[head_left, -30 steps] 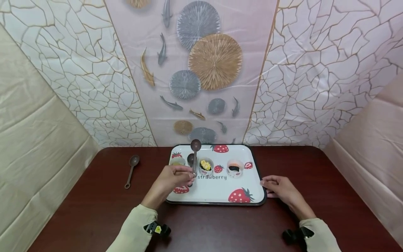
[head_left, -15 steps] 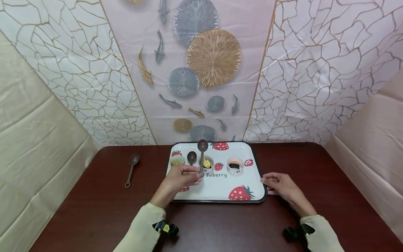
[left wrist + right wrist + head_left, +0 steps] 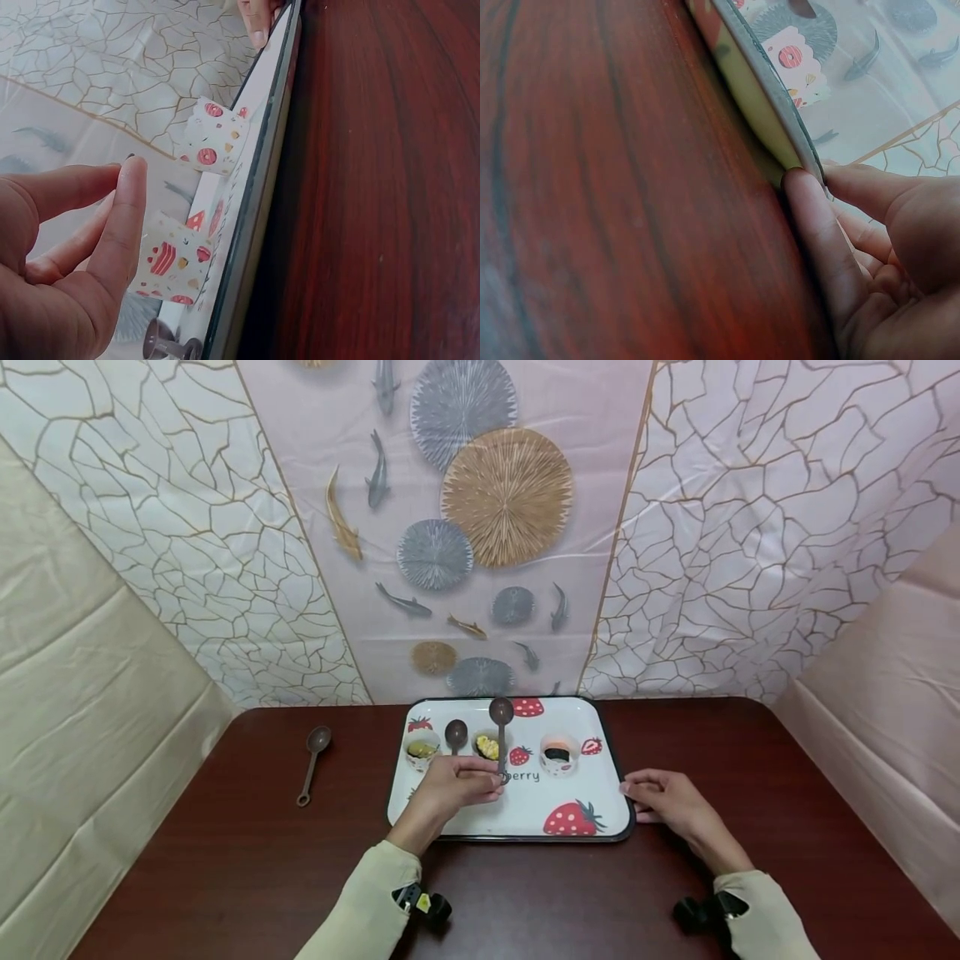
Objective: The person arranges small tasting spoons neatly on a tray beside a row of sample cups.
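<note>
My left hand [image 3: 456,785] pinches the handle end of a brown measuring spoon [image 3: 501,712], bowl pointing away, above the white strawberry-print tray [image 3: 510,814]. In the left wrist view, the thumb and a finger of the left hand [image 3: 82,247] meet at the tips, and the spoon is mostly hidden. Behind the held spoon, a paper cup [image 3: 482,745] with yellow-topped food is partly covered. With thumb and fingers, my right hand [image 3: 671,802] grips the tray's right rim; the right wrist view shows the rim [image 3: 769,97] between its fingertips.
A paper cup [image 3: 422,752] with greenish-yellow food stands on the tray's left, another cup [image 3: 559,758] with dark and orange food on its right. A second brown spoon [image 3: 456,735] stands between the left cups. A third spoon [image 3: 318,742] lies on the dark table, left of the tray.
My left hand has moved right over the tray with the spoon, from beside the middle cup to in front of it, uncovering the left cup. The right hand stays at the rim.
</note>
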`<act>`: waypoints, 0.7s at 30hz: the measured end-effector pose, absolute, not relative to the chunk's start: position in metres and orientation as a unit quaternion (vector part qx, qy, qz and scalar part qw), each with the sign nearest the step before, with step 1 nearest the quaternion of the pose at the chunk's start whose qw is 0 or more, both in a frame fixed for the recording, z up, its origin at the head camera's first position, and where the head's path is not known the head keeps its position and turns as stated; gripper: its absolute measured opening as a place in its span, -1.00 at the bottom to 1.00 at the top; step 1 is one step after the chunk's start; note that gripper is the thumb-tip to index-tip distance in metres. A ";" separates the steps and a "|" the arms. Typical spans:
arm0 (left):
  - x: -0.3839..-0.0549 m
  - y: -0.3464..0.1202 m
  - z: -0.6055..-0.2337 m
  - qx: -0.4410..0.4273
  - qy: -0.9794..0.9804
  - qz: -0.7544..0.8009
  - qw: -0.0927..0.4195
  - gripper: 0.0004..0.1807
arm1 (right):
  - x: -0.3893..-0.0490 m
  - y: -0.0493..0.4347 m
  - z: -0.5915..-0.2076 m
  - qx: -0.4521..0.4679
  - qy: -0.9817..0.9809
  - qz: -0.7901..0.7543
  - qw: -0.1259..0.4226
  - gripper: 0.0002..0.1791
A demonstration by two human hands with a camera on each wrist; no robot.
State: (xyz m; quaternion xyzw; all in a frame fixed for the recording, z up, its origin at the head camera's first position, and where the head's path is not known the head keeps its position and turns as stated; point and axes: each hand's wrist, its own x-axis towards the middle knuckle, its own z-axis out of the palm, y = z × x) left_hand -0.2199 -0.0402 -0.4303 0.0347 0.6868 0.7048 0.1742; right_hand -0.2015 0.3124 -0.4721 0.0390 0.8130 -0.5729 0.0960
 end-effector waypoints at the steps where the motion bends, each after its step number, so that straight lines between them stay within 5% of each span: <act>1: -0.220 -0.039 -0.431 0.033 0.686 0.705 0.175 -0.73 | -0.201 0.312 -0.472 0.034 0.815 -0.571 0.096 -0.53; 21: -0.216 -0.020 -0.440 0.015 0.671 0.721 0.173 -0.74 | -0.200 0.310 -0.472 0.045 0.817 -0.568 0.089 -0.54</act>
